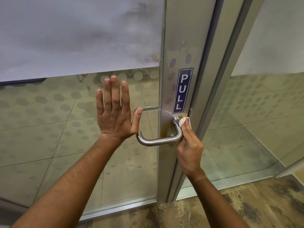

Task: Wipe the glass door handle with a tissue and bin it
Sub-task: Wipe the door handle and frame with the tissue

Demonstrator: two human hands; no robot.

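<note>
A brushed steel lever handle [158, 141] sticks out of the metal stile of a glass door [69, 122]. My right hand [189, 145] pinches a small white tissue [183, 121], stained brownish, and presses it against the handle's neck near the door plate. An orange-brown smear shows on the stile just left of the handle's base. My left hand [115, 112] lies flat on the glass left of the handle, fingers spread, holding nothing. No bin is in view.
A blue PULL sticker [182, 91] sits on the stile above the handle. Frosted film covers the upper glass, dotted film the lower. A second glass panel [263, 104] stands to the right. Mottled brown carpet [230, 206] lies underfoot.
</note>
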